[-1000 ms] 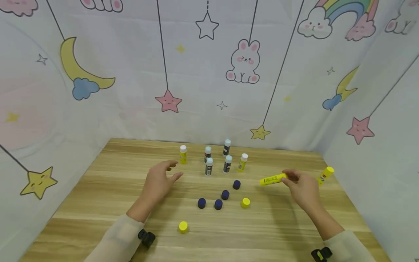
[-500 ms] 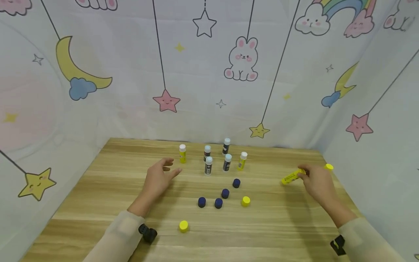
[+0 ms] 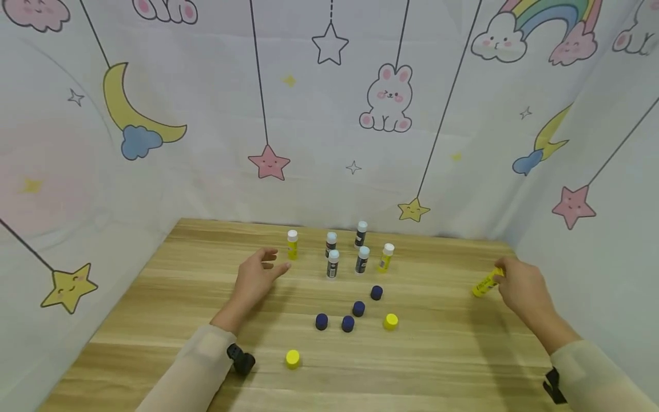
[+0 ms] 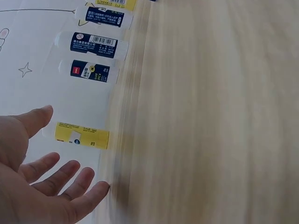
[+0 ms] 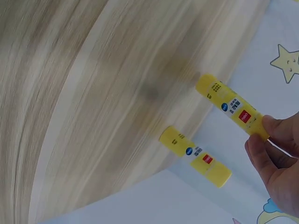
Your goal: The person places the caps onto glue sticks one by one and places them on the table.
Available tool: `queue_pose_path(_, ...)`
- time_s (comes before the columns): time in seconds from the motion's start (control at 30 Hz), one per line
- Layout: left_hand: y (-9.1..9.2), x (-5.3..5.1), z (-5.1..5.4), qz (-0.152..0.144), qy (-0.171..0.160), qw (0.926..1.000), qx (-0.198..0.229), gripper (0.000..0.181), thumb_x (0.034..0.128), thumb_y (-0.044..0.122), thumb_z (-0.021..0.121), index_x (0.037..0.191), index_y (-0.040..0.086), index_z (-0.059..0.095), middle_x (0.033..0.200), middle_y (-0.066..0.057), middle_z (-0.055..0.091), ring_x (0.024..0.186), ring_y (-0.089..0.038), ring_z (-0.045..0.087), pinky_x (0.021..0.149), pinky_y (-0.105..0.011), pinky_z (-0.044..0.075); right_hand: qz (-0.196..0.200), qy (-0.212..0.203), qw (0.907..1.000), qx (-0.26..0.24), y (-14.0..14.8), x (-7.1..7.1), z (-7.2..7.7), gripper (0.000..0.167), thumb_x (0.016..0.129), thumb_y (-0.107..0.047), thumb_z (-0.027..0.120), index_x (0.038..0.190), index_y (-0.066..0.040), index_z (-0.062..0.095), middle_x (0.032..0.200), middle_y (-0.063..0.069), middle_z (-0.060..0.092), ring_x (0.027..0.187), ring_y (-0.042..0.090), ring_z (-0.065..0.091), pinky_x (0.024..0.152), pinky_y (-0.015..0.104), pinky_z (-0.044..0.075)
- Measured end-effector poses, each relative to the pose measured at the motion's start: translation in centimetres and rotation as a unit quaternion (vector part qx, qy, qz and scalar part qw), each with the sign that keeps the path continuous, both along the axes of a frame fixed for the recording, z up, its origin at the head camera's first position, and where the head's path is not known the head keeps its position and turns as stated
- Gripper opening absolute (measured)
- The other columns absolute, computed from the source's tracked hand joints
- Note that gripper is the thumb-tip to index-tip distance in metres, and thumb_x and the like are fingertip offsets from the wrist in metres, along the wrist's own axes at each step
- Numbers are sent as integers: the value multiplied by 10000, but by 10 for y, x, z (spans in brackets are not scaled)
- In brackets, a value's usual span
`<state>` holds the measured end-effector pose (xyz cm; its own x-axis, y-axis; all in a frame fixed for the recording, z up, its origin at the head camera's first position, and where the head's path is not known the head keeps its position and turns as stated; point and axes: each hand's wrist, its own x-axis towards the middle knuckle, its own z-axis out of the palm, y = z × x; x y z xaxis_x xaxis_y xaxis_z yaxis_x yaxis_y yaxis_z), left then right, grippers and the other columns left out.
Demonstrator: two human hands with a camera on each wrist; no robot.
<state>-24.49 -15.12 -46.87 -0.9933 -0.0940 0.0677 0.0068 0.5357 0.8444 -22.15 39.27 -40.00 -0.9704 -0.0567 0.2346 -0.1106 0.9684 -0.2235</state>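
Observation:
My right hand (image 3: 525,289) pinches one end of a yellow glue stick (image 3: 487,282) at the table's right side. In the right wrist view, thumb and fingers grip that stick (image 5: 231,106), tilted, beside a second yellow glue stick (image 5: 195,156) standing on the table; the head view hides this second one behind the hand. My left hand (image 3: 255,279) holds nothing, its fingers relaxed and apart, near a white-topped yellow stick (image 3: 292,245). The left wrist view shows the hand (image 4: 46,182) beside this stick (image 4: 82,136), not touching it.
Several dark sticks with pale tops (image 3: 332,265) stand at the back middle, with another white-topped yellow stick (image 3: 386,258) on their right. Several dark blue caps (image 3: 358,309) and two yellow caps (image 3: 390,321) (image 3: 292,359) lie nearer. A patterned curtain (image 3: 216,189) hangs behind the wooden table (image 3: 412,377).
My right hand has moved rightward with the yellow stick, which has tilted more steeply, and now covers the other yellow stick at the right edge. My left hand has barely moved.

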Motion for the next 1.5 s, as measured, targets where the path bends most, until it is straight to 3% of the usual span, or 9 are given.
queue_pose_path(0.27,1,-10,-2,105,-83,9997,221,577,933,317,758,1407,63,548,1384,-173,600,1236,-379,589,977,-510,528,204,273,9983,463,13,-5,-5,279,852,26,701,1089,153,624,997,344,670,914,563,619,789,653,510)
queue_pose_path(0.7,8,-31,-15,176,-39,9987,481,553,926,276,770,1392,67,561,1382,-175,600,1220,-363,601,979,-498,532,263,304,9967,698,19,-13,-6,269,837,40,658,1068,173,619,937,342,651,872,558,616,763,641,516)
queue_pose_path(0.83,10,-36,-15,196,-4,9985,509,546,919,280,778,1379,74,569,1371,-160,610,1217,-350,607,977,-491,534,192,289,9962,803,20,-12,-6,273,825,53,623,1064,183,614,905,336,637,839,542,613,740,630,520)
queue_pose_path(1.1,14,-48,-13,217,-42,9985,501,526,911,242,788,1362,70,578,1356,-161,616,1200,-349,617,971,-479,539,149,518,9948,865,21,-13,-2,269,785,80,610,1039,165,631,858,308,627,791,504,614,724,612,523)
queue_pose_path(1.5,16,-59,-15,113,-103,9983,562,503,916,191,779,1354,52,573,1337,-158,620,1210,-348,611,1002,-482,523,-33,303,9971,693,25,-11,-2,401,785,55,657,1163,170,587,960,359,612,829,520,602,729,633,507)
